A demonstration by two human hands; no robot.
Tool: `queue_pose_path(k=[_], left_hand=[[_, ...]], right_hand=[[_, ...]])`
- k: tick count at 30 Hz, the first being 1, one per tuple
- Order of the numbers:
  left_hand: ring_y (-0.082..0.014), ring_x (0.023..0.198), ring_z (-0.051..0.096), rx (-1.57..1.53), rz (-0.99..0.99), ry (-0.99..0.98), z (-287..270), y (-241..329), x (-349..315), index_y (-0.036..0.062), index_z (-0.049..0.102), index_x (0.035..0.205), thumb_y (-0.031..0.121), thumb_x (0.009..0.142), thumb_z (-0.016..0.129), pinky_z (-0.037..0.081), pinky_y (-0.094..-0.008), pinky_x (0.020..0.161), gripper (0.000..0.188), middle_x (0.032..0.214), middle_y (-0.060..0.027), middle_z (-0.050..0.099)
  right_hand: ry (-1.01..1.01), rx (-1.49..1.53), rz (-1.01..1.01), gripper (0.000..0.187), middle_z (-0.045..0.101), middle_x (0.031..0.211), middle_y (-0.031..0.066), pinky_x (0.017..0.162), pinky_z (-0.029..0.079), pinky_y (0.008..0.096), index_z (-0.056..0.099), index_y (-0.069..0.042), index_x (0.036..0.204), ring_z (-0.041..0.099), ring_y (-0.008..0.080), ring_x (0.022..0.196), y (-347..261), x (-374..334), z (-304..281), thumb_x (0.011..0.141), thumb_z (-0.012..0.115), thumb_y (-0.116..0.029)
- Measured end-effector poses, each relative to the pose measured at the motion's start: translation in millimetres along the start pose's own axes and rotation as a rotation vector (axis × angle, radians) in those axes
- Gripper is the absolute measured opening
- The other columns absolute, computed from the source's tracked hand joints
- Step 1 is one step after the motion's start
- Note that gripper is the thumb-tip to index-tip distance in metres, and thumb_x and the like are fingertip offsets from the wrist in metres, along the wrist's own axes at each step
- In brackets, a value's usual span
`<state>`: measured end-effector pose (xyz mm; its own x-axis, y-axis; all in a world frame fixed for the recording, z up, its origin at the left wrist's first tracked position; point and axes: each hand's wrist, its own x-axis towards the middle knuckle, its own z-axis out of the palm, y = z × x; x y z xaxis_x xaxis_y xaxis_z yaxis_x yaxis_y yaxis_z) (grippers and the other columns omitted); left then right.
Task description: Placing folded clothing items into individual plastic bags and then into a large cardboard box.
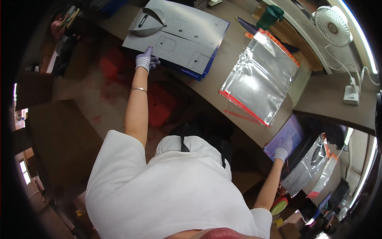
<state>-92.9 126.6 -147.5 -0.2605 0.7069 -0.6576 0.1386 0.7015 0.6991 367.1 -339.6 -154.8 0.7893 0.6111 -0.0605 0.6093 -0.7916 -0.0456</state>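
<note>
lavender-gloved left hand (146,61) at the near edge of grey sheets (181,42) on the desk's (213,81) far left, gloved right hand (283,149) on a purple packet (287,130) at right, red-edged clear bags (259,75) between, whether either hand's fingers grasp cannot be told

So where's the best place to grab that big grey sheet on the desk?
Probably the near edge, by the left hand, coming from the side facing the person, thumb above, fingers beneath. The grey sheet lies wide and flat; a curved grey strip sits on its left end.
</note>
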Motion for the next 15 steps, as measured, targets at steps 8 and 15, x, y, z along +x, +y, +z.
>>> queue_pose_path(k=[8, 15], left_hand=[[-0.0239, 0.066, 0.061, -0.357, 0.837, -0.194, 13, 34, -54, -0.0038, 0.053, 0.087, 0.014, 0.088, 0.047, 0.055, -0.0347, 0.057, 0.019, 0.082, -0.0110, 0.056], [-0.0185, 0.073, 0.055, -0.189, 1.334, -0.248, 54, 46, -187, -0.0065, 0.056, 0.093, 0.007, 0.083, 0.052, 0.048, -0.0346, 0.069, 0.018, 0.086, -0.0110, 0.059]], right_hand=[[-0.135, 0.883, -0.243, 0.025, 0.062, 0.094, 0.0158, 0.075, 0.047, 0.0317, 0.057, -0.005, 0.104, 0.061, 0.0270, 0.086, -146, -38, 50, 0.082, 0.053, -0.015], [-0.972, 2.407, -0.032, 0.069, 0.051, 0.116, 0.0131, 0.086, 0.044, 0.0368, 0.045, -0.002, 0.118, 0.052, 0.0255, 0.104, -216, -44, 20, 0.073, 0.061, -0.052]])
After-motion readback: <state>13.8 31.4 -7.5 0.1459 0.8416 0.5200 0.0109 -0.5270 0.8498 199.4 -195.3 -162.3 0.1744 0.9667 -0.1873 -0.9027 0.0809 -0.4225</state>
